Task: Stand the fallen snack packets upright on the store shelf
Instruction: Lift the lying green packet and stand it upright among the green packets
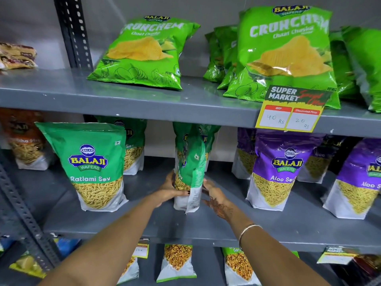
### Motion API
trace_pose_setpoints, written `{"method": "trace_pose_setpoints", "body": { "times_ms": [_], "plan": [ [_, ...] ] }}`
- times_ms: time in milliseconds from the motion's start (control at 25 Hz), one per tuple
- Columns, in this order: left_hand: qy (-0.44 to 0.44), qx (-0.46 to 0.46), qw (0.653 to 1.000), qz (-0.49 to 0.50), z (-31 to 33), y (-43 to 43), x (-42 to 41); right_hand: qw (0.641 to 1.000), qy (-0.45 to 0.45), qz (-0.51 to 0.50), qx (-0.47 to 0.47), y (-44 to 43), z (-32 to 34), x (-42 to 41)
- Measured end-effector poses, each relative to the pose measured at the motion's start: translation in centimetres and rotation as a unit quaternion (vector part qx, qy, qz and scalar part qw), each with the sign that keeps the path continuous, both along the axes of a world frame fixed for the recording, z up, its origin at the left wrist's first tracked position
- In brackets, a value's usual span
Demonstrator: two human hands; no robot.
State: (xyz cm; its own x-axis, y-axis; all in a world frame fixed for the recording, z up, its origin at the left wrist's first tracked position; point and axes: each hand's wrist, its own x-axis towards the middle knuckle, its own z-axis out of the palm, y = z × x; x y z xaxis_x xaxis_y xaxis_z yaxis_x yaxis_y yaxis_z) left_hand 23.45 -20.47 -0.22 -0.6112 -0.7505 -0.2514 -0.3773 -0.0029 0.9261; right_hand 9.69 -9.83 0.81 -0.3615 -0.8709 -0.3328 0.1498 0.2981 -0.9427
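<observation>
A green Ratlami Sev packet [190, 168] stands on the middle grey shelf [144, 228], turned edge-on toward me. My left hand [172, 189] grips its lower left side and my right hand [212, 193] presses against its lower right side. Another Ratlami Sev packet [90, 166] stands upright to the left, facing front. More green packets [134, 145] stand behind. On the top shelf a green Crunchem chips packet [144, 52] lies leaning back, apart from the others.
Purple Aloo Sev packets [276, 172] stand to the right on the same shelf. A stack of Crunchem packets [286, 54] leans at the upper right above a yellow price tag [292, 109]. A slotted steel post [20, 213] runs down the left. Smaller packets [177, 263] sit below.
</observation>
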Motion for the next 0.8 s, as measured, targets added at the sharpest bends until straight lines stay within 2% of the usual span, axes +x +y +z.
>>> {"method": "trace_pose_setpoints", "body": {
  "times_ms": [160, 240, 320, 400, 560, 680, 800],
  "plan": [
    [-0.102, -0.064, 0.993, -0.004, 0.3, -0.5, 0.1, 0.992, 0.029, 0.12, 0.002, 1.3, 0.4, -0.9],
    [-0.101, -0.057, 0.993, -0.015, 0.7, -0.7, 0.3, 0.986, 0.098, 0.137, 0.008, 1.2, -0.1, -1.0],
    [-0.092, -0.032, 0.995, -0.036, 1.4, -1.0, 0.5, 0.977, 0.176, 0.122, 0.006, 0.7, -0.6, -1.0],
    [-0.097, -0.032, 0.994, -0.033, 1.6, -1.3, 0.6, 0.975, 0.199, 0.1, -0.007, 0.3, -0.9, -1.2],
    [-0.077, -0.022, 0.997, -0.01, 1.2, -1.6, 0.9, 0.985, 0.161, 0.053, -0.021, 0.3, -1.1, -2.3],
    [-0.078, -0.035, 0.996, -0.013, 0.8, -1.5, 0.9, 0.98, 0.196, -0.016, 0.041, 0.7, -1.0, -3.1],
    [-0.081, -0.062, 0.994, 0.039, 0.0, -1.6, 0.8, 0.988, 0.146, -0.026, 0.046, 0.8, -0.8, -3.4]
  ]
}}
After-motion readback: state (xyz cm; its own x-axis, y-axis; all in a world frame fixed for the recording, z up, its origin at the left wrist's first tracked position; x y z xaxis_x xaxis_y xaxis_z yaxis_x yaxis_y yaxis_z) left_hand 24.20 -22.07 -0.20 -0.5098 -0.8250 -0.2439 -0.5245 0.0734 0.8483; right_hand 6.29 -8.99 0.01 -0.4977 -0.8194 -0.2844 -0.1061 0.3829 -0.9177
